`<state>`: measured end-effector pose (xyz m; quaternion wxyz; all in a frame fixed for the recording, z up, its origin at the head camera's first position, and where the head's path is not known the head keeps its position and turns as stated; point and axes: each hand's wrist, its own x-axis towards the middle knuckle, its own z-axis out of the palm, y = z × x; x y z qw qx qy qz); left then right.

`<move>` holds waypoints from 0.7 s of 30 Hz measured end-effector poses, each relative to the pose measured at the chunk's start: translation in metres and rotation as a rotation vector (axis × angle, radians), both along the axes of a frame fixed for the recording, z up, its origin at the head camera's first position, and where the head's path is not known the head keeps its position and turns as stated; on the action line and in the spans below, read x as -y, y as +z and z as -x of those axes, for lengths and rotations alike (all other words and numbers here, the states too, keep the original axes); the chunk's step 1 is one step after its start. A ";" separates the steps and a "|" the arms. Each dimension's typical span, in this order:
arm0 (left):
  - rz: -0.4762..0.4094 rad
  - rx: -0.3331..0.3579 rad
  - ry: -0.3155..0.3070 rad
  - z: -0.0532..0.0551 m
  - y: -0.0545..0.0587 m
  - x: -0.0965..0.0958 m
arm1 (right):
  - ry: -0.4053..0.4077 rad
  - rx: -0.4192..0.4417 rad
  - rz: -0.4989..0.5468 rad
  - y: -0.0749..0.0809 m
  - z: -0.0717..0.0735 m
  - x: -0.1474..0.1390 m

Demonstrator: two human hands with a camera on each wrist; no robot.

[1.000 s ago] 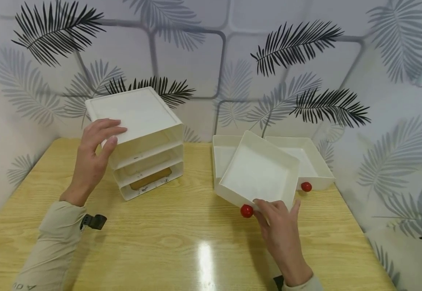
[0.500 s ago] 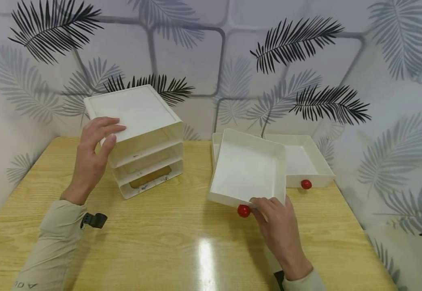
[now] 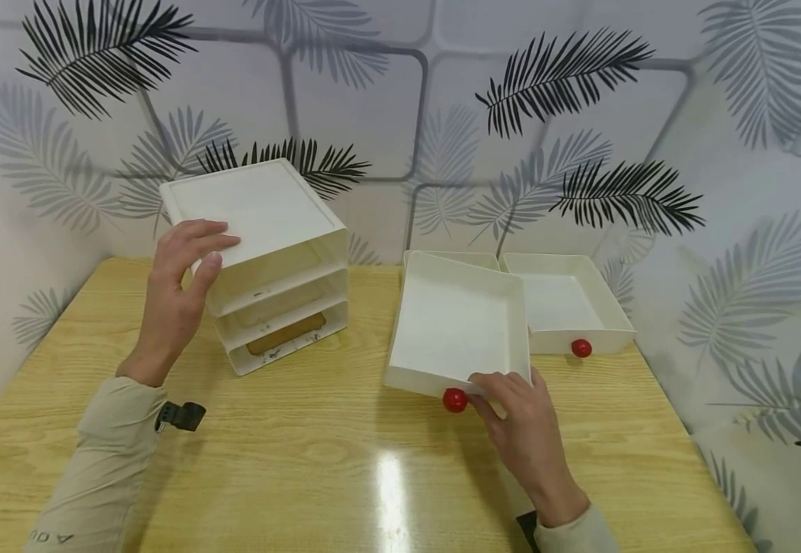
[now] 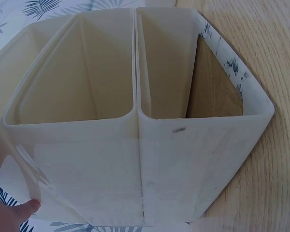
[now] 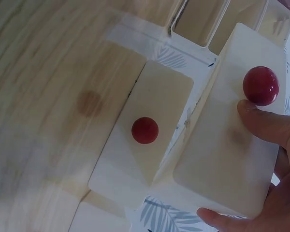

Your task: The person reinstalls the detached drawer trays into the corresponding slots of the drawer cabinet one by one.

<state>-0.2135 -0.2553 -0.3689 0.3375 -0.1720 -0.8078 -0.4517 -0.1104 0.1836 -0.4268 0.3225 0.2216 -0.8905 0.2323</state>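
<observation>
Left hand [image 3: 177,288] lies with fingers spread on the near left edge of the white cabinet [image 3: 255,207]; right hand [image 3: 526,430] pinches the near wall of a held drawer [image 3: 462,322], right of its red knob [image 3: 455,400]. That drawer covers most of a left drawer [image 5: 157,92], whose front knob [image 5: 145,130] only the right wrist view shows. A right drawer [image 3: 566,298] lies beyond on the table [image 3: 289,476].

beige sleeves [image 3: 99,457], dark lettering [image 3: 51,538] on the left one, black pieces [image 3: 182,416] by both cuffs
</observation>
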 end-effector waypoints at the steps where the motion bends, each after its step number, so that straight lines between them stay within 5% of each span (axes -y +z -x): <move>1: 0.001 0.000 0.000 0.000 0.000 0.000 | 0.006 -0.002 0.003 0.000 0.000 0.000; 21: 0.013 -0.007 0.001 -0.001 0.000 -0.001 | 0.185 0.023 -0.018 -0.009 -0.002 0.017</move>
